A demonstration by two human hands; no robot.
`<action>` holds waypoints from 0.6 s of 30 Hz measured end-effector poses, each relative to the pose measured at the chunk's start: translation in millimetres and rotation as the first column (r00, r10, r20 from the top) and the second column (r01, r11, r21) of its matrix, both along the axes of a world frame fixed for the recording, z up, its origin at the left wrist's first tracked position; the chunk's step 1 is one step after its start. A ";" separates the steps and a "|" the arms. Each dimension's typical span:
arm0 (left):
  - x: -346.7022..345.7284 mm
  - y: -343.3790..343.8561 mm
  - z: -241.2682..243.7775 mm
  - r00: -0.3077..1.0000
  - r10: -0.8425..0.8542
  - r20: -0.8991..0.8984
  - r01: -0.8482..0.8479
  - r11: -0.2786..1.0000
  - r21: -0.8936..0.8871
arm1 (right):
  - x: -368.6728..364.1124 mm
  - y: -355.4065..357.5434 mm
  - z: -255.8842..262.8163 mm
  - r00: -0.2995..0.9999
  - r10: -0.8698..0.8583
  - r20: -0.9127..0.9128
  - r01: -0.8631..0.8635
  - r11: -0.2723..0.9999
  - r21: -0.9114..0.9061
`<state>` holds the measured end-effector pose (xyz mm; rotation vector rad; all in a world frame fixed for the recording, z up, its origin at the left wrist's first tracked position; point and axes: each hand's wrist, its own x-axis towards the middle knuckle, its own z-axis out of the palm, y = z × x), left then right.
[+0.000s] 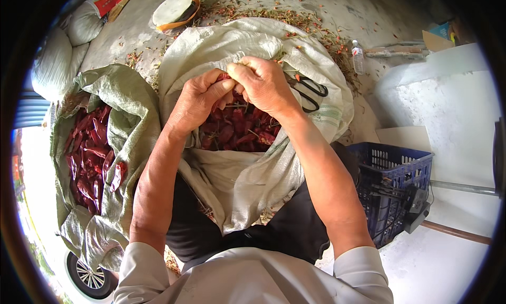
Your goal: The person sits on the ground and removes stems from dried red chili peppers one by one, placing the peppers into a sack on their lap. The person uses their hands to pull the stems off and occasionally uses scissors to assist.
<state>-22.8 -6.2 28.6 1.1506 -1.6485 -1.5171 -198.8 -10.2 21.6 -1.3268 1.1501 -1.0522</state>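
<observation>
My left hand [199,96] pinches a dried red chili pepper [223,77] between thumb and fingers. Against it, my right hand [263,82] is closed at the pepper's end, its fingertips meeting those of the left; the stem itself is hidden. Both hands are above an open white woven sack [221,43] with its rim rolled down. Inside lie many dried red chili peppers [237,126], some with stems. Black-handled scissors [312,91] rest on the sack's right rim, their blades partly covered.
To the left stands a greenish woven sack [132,102] holding glossy red chili peppers [89,157]. A blue plastic crate [395,161] with black cables is on the right. Stem scraps [272,14] litter the floor around a round, white-topped seat [172,9] and a plastic bottle [357,57].
</observation>
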 end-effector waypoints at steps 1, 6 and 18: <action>0.5 -0.9 -0.9 1.000 0.005 -0.023 -0.005 1.000 0.008 | 1.2 0.3 1.1 0.996 -0.014 0.087 0.006 0.996 0.085; -2.2 -5.8 -2.2 0.993 0.020 -0.115 -0.018 1.000 0.017 | 7.1 0.4 -1.1 0.920 -0.089 0.381 0.014 0.981 0.193; 1.3 -9.8 -2.0 0.949 0.042 -0.311 -0.030 0.999 0.043 | 21.4 1.4 0.3 0.742 -0.195 0.641 0.016 0.961 0.275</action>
